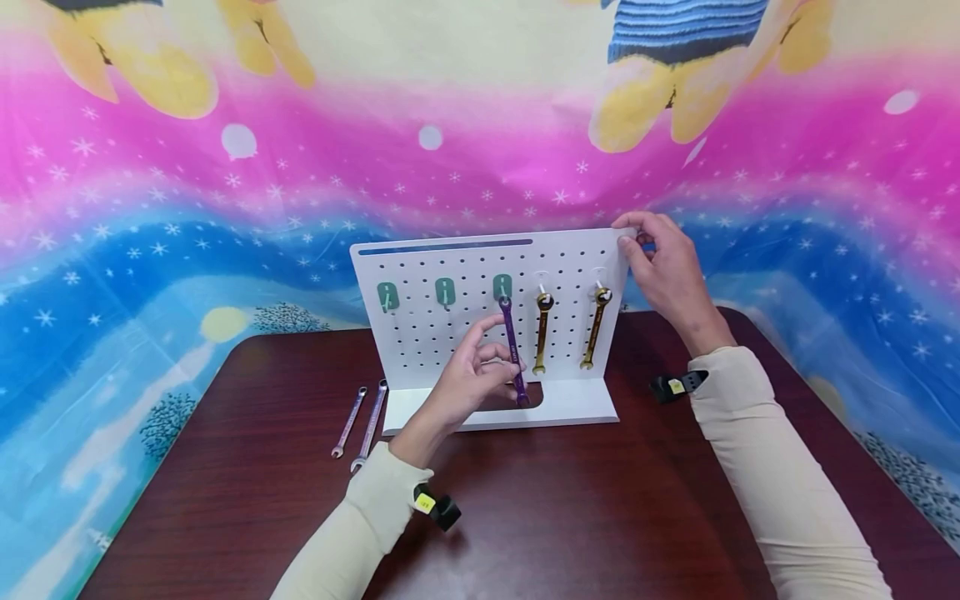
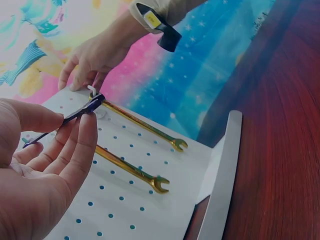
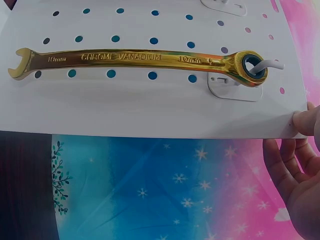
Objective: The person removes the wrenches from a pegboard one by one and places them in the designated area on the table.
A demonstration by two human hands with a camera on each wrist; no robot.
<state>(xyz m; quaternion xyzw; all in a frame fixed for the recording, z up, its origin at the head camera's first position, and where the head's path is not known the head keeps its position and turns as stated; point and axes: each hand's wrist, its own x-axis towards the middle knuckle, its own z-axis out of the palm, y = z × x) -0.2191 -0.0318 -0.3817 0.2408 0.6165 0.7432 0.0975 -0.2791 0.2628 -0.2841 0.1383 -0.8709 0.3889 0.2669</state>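
Note:
My left hand (image 1: 474, 371) pinches a purple combination wrench (image 1: 512, 346) between thumb and fingers, near its lower part. The wrench's ring end is up at the rightmost green hook (image 1: 502, 287) on a white pegboard (image 1: 465, 333); its other end points down. In the left wrist view the wrench appears as a dark, thin shape. My right hand (image 1: 663, 262) grips the board's top right corner, thumb in front and fingers behind. Two gold ratcheting wrenches hang from white hooks: one (image 1: 543, 333) nearer the middle, the other (image 3: 140, 59), marked 10mm, by the right edge.
Two more green hooks, one at the far left (image 1: 387, 297) and one beside it (image 1: 446, 292), hold nothing. Two silvery-purple wrenches, a shorter one (image 1: 348, 425) and a longer one (image 1: 371, 425), lie left of the board on the dark wooden table (image 1: 555, 508). A printed cloth (image 1: 315, 167) hangs behind.

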